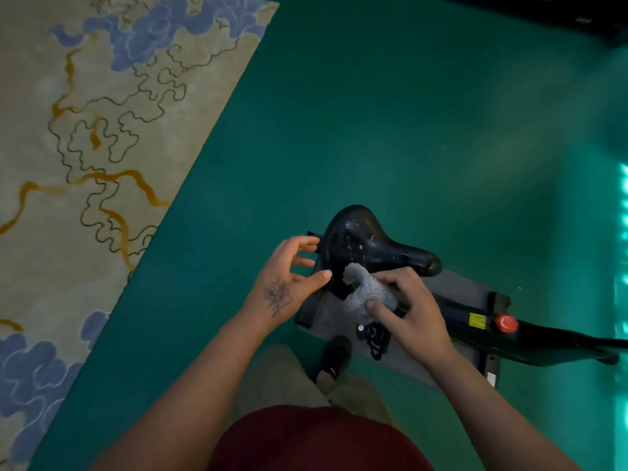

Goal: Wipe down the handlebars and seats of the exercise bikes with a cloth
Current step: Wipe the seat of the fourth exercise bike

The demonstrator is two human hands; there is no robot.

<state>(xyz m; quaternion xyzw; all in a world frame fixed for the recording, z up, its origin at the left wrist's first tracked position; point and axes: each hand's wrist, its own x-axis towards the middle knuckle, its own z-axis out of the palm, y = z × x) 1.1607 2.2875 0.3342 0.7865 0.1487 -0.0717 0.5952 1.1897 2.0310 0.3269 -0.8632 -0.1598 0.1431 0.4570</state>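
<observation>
A black exercise-bike seat [368, 244] sits in the middle of the view, its top speckled with pale droplets. My right hand [413, 311] grips a grey fluffy cloth [365, 292] bunched against the near side of the seat. My left hand [289, 277] hovers just left of the seat with fingers spread and loosely bent, holding nothing; the thumb tip is close to the seat's edge. The bike frame [475, 322] runs off to the right with a red knob [506, 323]. The handlebars are out of view.
A grey mat [452, 290] lies under the bike on the green floor [390, 113]. A beige rug [85, 130] with blue and gold patterns covers the left side. My black shoe [334, 358] stands beside the mat. A bright teal glow marks the right edge.
</observation>
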